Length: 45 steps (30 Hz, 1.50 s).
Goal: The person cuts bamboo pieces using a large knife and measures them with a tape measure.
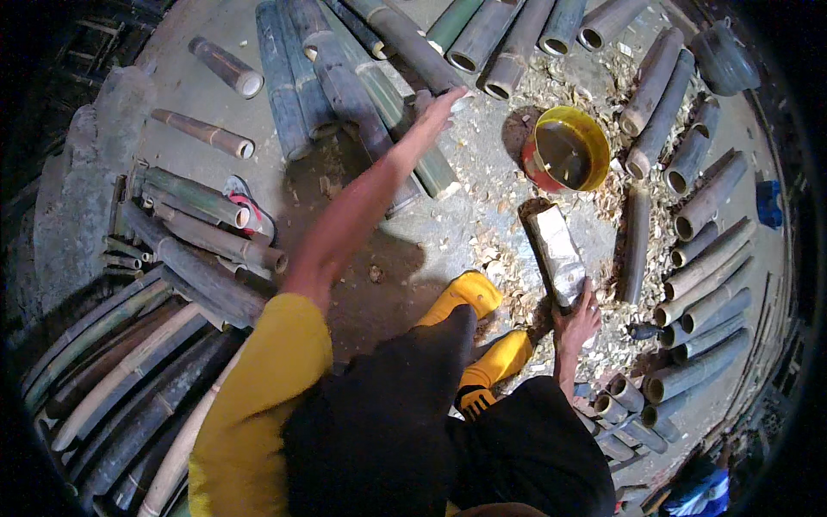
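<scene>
My left hand (pixel 435 110) reaches far forward and is closed around the near end of a long, dark bamboo pole (pixel 403 41). Other bamboo poles (pixel 345 95) lie side by side beneath and left of that arm. My right hand (pixel 579 321) is low by my right knee, its fingers wrapped about the near end of a long pale block (pixel 554 234) with a dark side. The block rests on the floor among wood shavings, and its exact kind is unclear. Just beyond it stands a red and yellow bucket (pixel 594 155) with dark liquid inside.
Cut bamboo tubes (pixel 706 258) line the right side, and more (pixel 508 52) lie at the back. Stacked bamboo (pixel 129 362) fills the lower left. A sandal (pixel 250 209) lies near that stack. My feet, in yellow socks (pixel 469 293), are in the middle.
</scene>
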Each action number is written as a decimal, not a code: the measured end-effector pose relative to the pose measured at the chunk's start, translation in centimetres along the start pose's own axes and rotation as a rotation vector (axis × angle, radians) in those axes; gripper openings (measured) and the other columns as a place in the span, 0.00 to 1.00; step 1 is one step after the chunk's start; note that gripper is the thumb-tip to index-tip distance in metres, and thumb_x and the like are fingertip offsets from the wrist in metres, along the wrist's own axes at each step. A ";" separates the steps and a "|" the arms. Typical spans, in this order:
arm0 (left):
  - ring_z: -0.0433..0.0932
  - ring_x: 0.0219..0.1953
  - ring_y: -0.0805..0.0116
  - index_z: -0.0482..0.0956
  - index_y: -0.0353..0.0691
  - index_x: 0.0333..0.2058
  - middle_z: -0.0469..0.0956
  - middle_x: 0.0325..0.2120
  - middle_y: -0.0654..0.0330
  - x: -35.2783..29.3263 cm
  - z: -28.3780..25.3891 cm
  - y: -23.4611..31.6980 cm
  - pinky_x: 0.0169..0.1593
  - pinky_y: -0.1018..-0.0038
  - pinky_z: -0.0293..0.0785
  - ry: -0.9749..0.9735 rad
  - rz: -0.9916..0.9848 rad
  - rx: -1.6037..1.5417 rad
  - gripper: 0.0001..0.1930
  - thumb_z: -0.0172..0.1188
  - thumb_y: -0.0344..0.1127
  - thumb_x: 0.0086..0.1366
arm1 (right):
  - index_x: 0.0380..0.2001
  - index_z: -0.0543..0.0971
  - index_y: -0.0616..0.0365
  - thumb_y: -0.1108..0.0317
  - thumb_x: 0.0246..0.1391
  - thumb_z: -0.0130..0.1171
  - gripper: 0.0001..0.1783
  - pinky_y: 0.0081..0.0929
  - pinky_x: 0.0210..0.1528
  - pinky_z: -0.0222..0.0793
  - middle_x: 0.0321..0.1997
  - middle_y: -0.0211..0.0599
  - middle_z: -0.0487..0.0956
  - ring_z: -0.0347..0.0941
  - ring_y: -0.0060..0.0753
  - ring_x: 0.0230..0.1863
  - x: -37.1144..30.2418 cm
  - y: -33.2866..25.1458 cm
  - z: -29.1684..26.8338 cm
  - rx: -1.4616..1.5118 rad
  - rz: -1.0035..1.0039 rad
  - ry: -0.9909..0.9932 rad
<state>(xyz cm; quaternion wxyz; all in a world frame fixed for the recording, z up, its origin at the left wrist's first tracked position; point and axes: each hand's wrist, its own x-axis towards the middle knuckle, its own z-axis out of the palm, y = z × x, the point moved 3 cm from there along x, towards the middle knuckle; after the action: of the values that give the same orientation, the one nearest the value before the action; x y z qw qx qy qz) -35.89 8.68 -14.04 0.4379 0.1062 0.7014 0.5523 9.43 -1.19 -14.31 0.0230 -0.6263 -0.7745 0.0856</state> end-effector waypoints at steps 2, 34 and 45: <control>0.71 0.43 0.62 0.69 0.41 0.46 0.70 0.43 0.57 1.9 2.1 0.0 0.47 0.67 0.71 0.049 -0.086 -0.120 0.26 0.63 0.45 0.51 | 0.63 0.54 0.40 0.62 0.26 0.72 0.57 0.47 0.56 0.51 0.55 0.39 0.67 0.61 0.47 0.53 0.0 0.0 -0.1 0.026 0.003 0.001; 0.69 0.46 0.56 0.68 0.39 0.45 0.71 0.36 0.54 -9.6 0.3 -2.4 0.51 0.66 0.62 -0.943 1.104 1.540 0.32 0.63 0.32 0.34 | 0.61 0.59 0.45 0.63 0.28 0.71 0.51 0.51 0.57 0.51 0.56 0.47 0.65 0.60 0.52 0.55 0.1 0.4 -0.9 0.175 -0.007 0.016; 0.70 0.40 0.58 0.66 0.39 0.44 0.70 0.33 0.57 -25.1 6.5 -0.5 0.44 0.66 0.65 -0.960 1.209 0.934 0.28 0.63 0.36 0.42 | 0.53 0.63 0.57 0.42 0.58 0.40 0.31 0.39 0.39 0.74 0.52 0.44 0.67 0.73 0.43 0.44 -1.2 -11.1 -4.3 2.038 0.557 -0.785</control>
<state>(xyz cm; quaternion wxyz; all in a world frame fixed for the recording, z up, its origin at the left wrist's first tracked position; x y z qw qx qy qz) -16.04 -2.93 -2.03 0.2307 0.8431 0.4204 0.2433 -0.42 -4.12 -8.22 0.2584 -0.3961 -0.1302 0.8714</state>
